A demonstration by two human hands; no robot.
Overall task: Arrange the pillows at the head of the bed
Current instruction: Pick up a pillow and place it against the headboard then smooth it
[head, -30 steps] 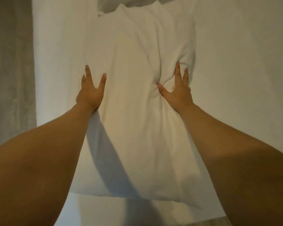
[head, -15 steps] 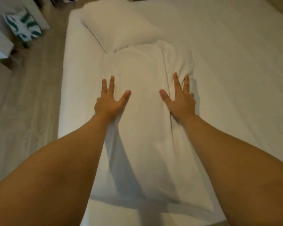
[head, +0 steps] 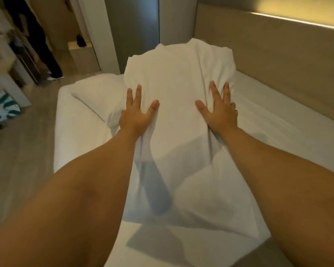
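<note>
Pillow (head: 181, 105), white and creased, is held up lengthwise above the bed (head: 81, 143), its far end raised toward the headboard (head: 278, 60) and its near end hanging low over the sheet, where a shadow is cast. It is gripped on both sides. The left hand (head: 137, 116) is set against the pillow's left edge, thumb spread across the top face and two fingers extended; cloth is bunched under the palm, and the remaining fingers are hidden behind the edge. The right hand (head: 220, 114) is set against the right edge, thumb spread inward, fingers pressed into a deep fold; how far the outer fingers wrap underneath cannot be told. A second pillow (head: 93, 93) is seen lying flat on the bed at the far left corner, just beside the held one and partly covered by it. The headboard is lit along its top by a warm strip. A person's dark trouser legs (head: 44, 47) are noted at far left on the wood floor (head: 23, 151), near what appears to be a patterned bag (head: 2, 110).
</note>
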